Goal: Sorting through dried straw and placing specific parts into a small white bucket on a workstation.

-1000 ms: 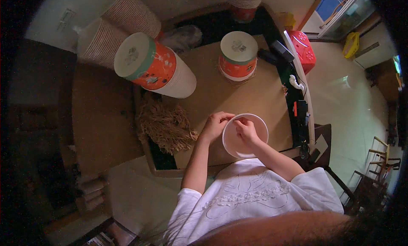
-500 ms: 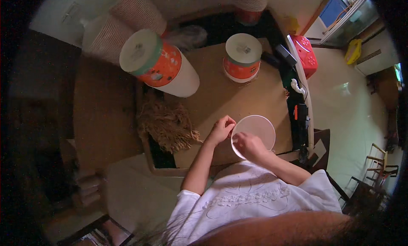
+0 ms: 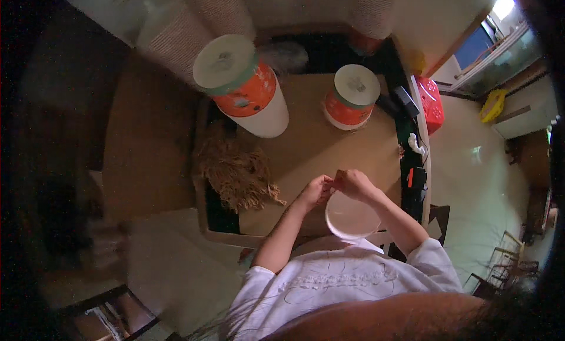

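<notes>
My left hand (image 3: pixel 316 192) and my right hand (image 3: pixel 356 184) meet fingertip to fingertip over the brown table (image 3: pixel 353 146). Between the fingertips they pinch a small brown piece (image 3: pixel 339 175), too small to identify. Just below the hands, at the table's near edge, sits a round white paper bowl (image 3: pixel 352 218) with its open side up. Neither hand touches the bowl that I can see.
A heap of tan straw-like fibre (image 3: pixel 236 177) lies to the left of the hands. Two stacks of orange and white paper tubs (image 3: pixel 244 88) (image 3: pixel 351 98) stand at the back. Black devices (image 3: pixel 415 177) line the right edge, beyond them a red basket (image 3: pixel 431 98).
Both hands have left the bowl's rim and come together above it on the small piece. The bowl now lies lower, nearer my body. The view has tilted.
</notes>
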Motion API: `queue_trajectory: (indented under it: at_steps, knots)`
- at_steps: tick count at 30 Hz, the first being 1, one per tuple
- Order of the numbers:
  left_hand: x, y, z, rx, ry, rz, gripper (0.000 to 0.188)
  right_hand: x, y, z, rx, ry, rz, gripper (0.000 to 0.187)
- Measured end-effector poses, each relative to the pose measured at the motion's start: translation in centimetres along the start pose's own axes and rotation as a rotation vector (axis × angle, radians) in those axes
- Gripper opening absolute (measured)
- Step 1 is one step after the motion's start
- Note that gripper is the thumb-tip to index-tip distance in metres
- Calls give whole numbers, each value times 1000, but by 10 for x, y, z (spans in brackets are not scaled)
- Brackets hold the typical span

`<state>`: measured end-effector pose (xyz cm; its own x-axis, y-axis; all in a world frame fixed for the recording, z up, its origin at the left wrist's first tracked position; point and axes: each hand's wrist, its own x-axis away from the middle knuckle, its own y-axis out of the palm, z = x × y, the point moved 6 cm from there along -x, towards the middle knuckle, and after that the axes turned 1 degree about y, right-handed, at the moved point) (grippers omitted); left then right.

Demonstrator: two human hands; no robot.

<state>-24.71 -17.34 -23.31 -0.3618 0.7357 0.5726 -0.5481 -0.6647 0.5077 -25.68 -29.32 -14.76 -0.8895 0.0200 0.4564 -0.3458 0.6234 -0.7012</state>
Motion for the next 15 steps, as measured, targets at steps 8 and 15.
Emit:
queue_trajectory:
  at_steps: [8, 15]
  knots:
    - [0, 21, 13, -79, 200, 78, 13, 0, 19, 37, -440, -75, -68, 17]
    - [22, 23, 38, -280, 421, -87, 13, 6, 31, 42, -1033, -69, -3, 4]
